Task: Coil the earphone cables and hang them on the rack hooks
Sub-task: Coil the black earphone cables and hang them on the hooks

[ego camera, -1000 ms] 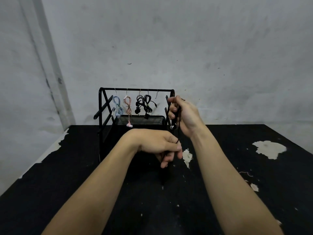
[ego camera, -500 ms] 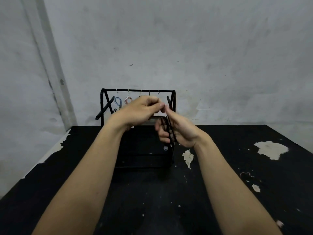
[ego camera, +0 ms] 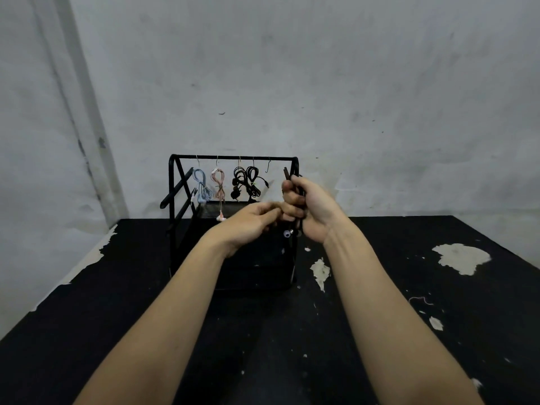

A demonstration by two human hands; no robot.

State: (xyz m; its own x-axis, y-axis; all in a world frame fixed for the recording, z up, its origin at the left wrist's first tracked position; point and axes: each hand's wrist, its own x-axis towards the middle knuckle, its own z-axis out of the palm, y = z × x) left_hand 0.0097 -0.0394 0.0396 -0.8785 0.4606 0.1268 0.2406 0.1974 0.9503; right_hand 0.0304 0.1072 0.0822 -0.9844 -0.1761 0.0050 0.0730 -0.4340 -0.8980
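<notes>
A black wire rack (ego camera: 175,182) stands at the back of the table with small hooks on its top bar. Coiled earphones hang there: a blue set (ego camera: 202,188), a pink set (ego camera: 219,188) and two black sets (ego camera: 247,182). One hook (ego camera: 268,166) at the right hangs bare. My right hand (ego camera: 309,209) grips a black earphone cable (ego camera: 299,226) in front of the rack's right end, its earbuds (ego camera: 287,234) dangling below the fist. My left hand (ego camera: 251,223) pinches the same cable just left of the right hand's fingers.
The black table (ego camera: 146,331) has worn pale patches (ego camera: 460,258) at the right and near the rack's foot. A grey wall stands right behind the rack. A small scrap of thread (ego camera: 419,300) lies at the right.
My left hand has dropped from up by the hooks to the lower side of the bundle, uncovering the hung earphones. My right hand has risen slightly with the cable.
</notes>
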